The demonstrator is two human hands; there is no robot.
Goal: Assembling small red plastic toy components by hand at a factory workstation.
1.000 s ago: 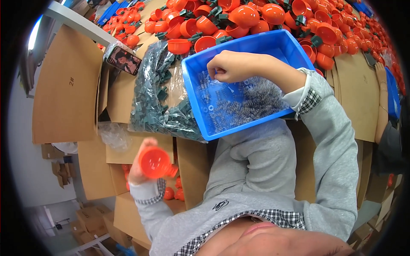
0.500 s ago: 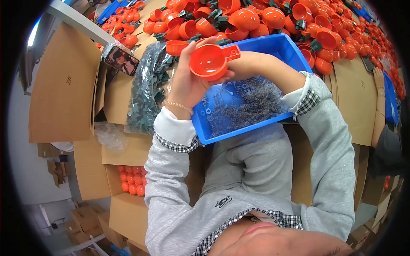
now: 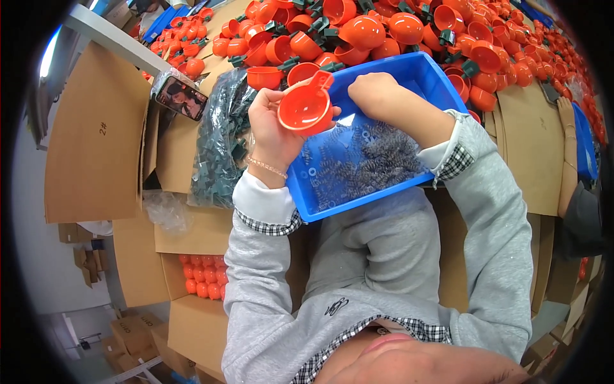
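My left hand (image 3: 274, 131) is closed round a shiny orange plastic cup (image 3: 303, 110). The cup's hollow side faces me, and its short tab points up and to the right. My right hand (image 3: 374, 91) is over the far part of a blue plastic bin (image 3: 345, 210), with its fingers curled down. Its fingertips are hidden, so what they hold, if anything, does not show. Inside the bin lie many small metal springs (image 3: 390, 160) and a few pale rings (image 3: 312, 171).
Orange cups (image 3: 362, 32), some with dark green clips, are heaped beyond the bin. Left of it are a clear bag of dark green parts (image 3: 220, 144) and a phone (image 3: 181, 98). A cardboard box (image 3: 198, 326) holds orange pieces. Another person's arm (image 3: 566, 144) shows at right.
My right hand has moved right, from behind the cup to over the bin. In my left hand the cup has turned, so its tab points upward instead of right.
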